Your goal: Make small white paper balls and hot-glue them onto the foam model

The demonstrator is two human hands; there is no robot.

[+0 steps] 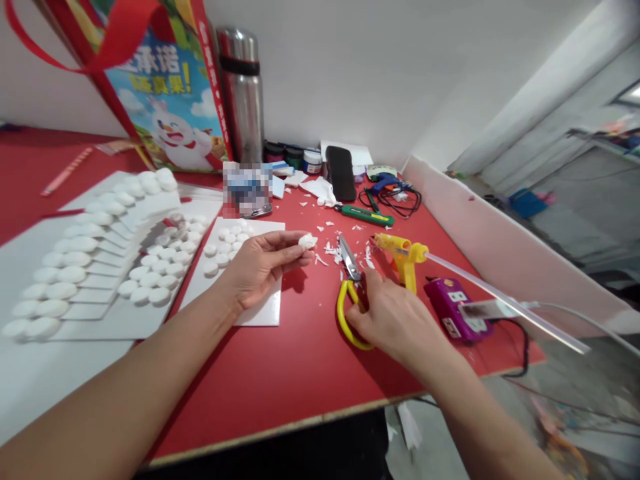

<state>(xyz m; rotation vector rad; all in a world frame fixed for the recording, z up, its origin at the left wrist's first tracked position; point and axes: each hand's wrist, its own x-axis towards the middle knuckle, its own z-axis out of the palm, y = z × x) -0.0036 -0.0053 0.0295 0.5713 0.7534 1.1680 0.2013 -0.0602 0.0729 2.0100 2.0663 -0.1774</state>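
Observation:
My left hand (pixel 270 260) pinches a small, rough-edged white piece (pixel 307 241) between thumb and fingertips, over the red tabletop. My right hand (pixel 393 313) is closed at the yellow-handled scissors (pixel 345 310), its thumb by the handle loop; the far fingers are partly hidden. The scissor blades point away from me, among scattered white scraps (pixel 331 251). Below and behind my left hand lies a white board (pixel 265 310) with several small white rounded pieces (pixel 235 235) on it.
At left, white boards (pixel 115 328) carry rows of white oval pieces (pixel 65 275). A yellow glue gun (pixel 405 257) with a long clear stick and a purple power strip (pixel 457 310) lie right. Behind are a green-handled cutter (pixel 365 215), phone (pixel 341 173), steel flask (pixel 244 100) and gift bag (pixel 170 100).

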